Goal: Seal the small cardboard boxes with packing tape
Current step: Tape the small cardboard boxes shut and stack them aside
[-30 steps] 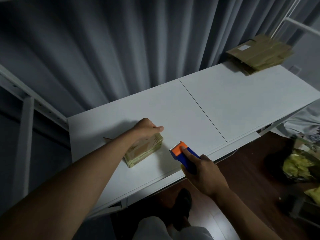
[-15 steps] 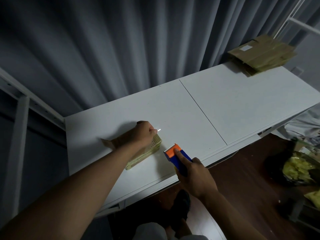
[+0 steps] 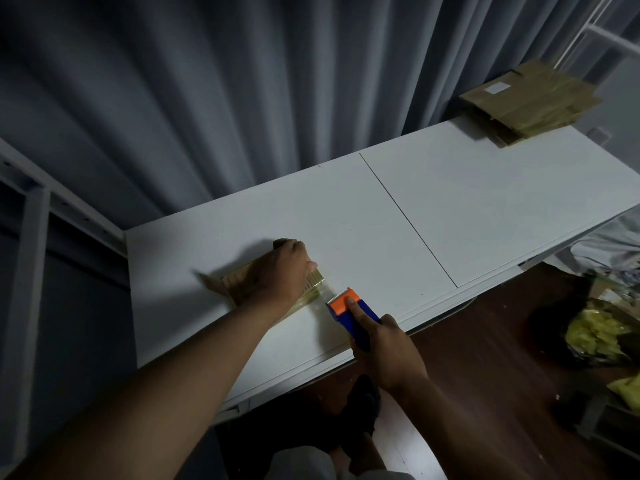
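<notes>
A small cardboard box (image 3: 242,285) is pinned to the white bench (image 3: 346,220) near its left end by the left hand (image 3: 282,271), laid over the top with fingers curled down the far side, presumably to stop it sliding. A clear strip of tape (image 3: 323,291) is stretched to a blue and orange tape dispenser (image 3: 351,315), gripped in the right hand (image 3: 388,355), forefinger laid along it. A stack of flattened boxes (image 3: 530,102) lies at the far right.

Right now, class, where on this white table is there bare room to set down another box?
Bare room: the middle of the table, between the seam line and the flattened cardboard stack. Crowded: the near-left corner, where both hands work the small box and tape dispenser.
</notes>
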